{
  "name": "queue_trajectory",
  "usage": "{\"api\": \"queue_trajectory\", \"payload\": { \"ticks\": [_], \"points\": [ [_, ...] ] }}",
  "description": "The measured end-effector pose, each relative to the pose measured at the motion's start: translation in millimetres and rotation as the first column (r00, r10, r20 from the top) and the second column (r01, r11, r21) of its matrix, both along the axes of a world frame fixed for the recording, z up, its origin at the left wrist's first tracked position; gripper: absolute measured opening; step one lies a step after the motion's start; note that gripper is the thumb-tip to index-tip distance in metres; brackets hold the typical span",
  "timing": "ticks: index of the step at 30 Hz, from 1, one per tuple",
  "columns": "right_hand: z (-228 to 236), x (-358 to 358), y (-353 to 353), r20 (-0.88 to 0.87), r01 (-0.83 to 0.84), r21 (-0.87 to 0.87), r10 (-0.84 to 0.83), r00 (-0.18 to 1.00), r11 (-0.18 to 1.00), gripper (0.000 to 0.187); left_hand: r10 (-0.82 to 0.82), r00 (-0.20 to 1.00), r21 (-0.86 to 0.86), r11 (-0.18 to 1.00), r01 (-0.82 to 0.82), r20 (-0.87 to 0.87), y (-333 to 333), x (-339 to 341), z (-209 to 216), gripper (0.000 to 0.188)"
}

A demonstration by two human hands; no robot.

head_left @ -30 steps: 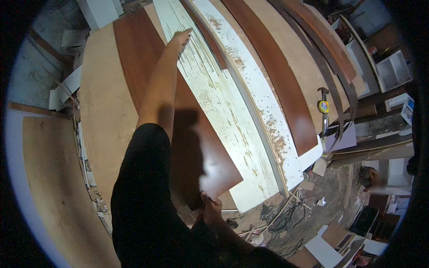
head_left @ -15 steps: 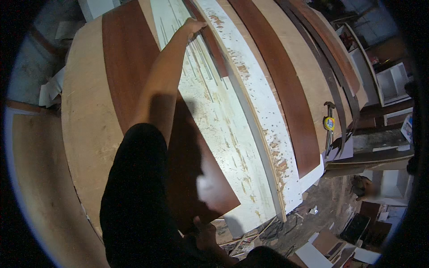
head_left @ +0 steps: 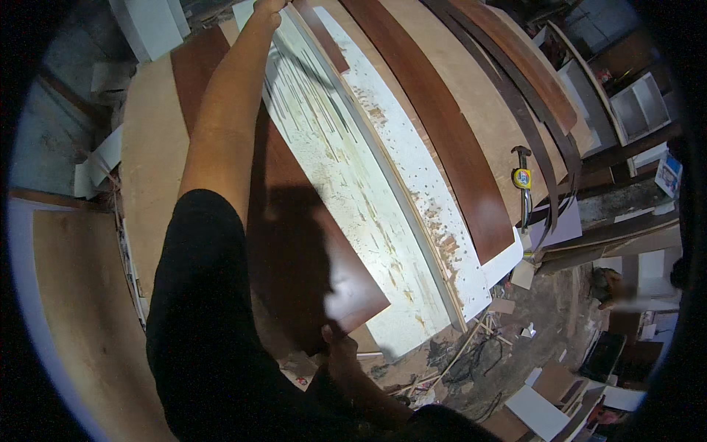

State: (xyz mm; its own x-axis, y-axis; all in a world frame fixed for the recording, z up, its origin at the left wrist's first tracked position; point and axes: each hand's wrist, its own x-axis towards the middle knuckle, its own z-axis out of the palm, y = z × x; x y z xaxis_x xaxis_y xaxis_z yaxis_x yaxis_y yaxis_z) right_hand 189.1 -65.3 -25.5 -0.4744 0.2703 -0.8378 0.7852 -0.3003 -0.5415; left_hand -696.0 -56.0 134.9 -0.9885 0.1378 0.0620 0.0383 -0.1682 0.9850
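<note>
A long narrow board [head_left: 390, 202], pale with a raw wood edge, stands on edge across a whitish, scratched panel [head_left: 346, 206]. My left arm is stretched far out, and my left hand [head_left: 269, 7] is closed at the board's far end, partly cut off by the picture's top. At the near edge of a wide brown panel [head_left: 361, 287], my right hand [head_left: 343, 355] has its thumb up against the panel and its fingers curled, mostly hidden in shadow. A short brown strip [head_left: 322, 37] lies right of the narrow board, over a white pitted panel [head_left: 412, 191].
Another brown panel [head_left: 449, 132] lies to the right on the large plywood sheet [head_left: 490, 110]. Beyond it are a hammer [head_left: 523, 202], a yellow tape measure [head_left: 521, 178] and dark curved strips [head_left: 526, 118]. Wood scraps [head_left: 460, 353] litter the floor, with white cabinet boxes [head_left: 639, 107] at right.
My left hand has moved farther away and left. The narrow board's far part has shifted left, leaving the short brown strip on its right. My right hand stays at the brown panel's near edge.
</note>
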Motion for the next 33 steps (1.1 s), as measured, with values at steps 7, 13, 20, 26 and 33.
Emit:
{"api": "queue_trajectory", "payload": {
  "ticks": [7,13,20,26,33],
  "points": [
    [-37,7,-8,-0.298,0.373,-0.301,-0.458,0.837,0.878,0.028,0.158,0.986,0.064,0.985,-0.162,0.061,-95,72,128,0.022],
    [-64,8,-2,-0.381,0.328,-0.308,-0.432,0.818,0.893,0.028,-0.059,0.991,-0.109,0.991,0.072,0.117,-246,186,224,0.027],
    [-25,-12,5,-0.255,0.232,0.135,-0.193,0.947,0.963,0.04,0.246,0.941,-0.289,0.906,-0.308,-0.232,-377,485,222,0.044],
    [71,12,29,-0.448,0.289,-0.404,-0.463,0.765,0.868,0.038,0.509,0.856,-0.419,0.76,-0.497,-0.092,-406,743,112,0.044],
    [170,123,69,-0.367,0.283,-0.382,-0.426,0.827,0.88,0.032,0.548,0.832,-0.13,0.822,-0.554,-0.079,-338,930,-48,0.044]
  ]
}}
